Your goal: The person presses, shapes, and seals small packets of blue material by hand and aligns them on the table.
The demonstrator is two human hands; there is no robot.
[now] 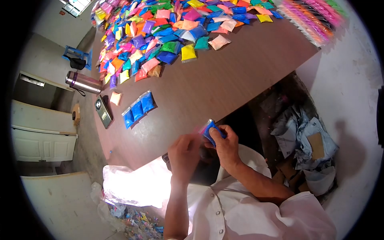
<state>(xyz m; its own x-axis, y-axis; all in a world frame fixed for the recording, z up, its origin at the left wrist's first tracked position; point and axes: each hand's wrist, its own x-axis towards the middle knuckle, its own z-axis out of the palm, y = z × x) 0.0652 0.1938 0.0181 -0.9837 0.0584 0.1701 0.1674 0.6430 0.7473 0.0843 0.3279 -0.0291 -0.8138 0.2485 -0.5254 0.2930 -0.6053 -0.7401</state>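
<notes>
My right hand (227,146) is closed on a small blue packet (209,132), held above the table's near edge. Beside it, my left hand (185,154) is raised with its fingers bent near the packet's clear, pinkish end; motion blur hides what its fingertips hold, if anything. Three blue packets (137,109) lie side by side on the brown table (188,94), in front of my hands and to the left. A pale orange packet (115,98) rests further left, near a phone (103,112).
Many colourful packets (160,36) are heaped at the table's far side. A metal flask (84,82) is at the left edge. Bundled colourful strips (312,20) lie at the far right corner. Grey plastic bags (306,138) and cardboard fill the space right of the table.
</notes>
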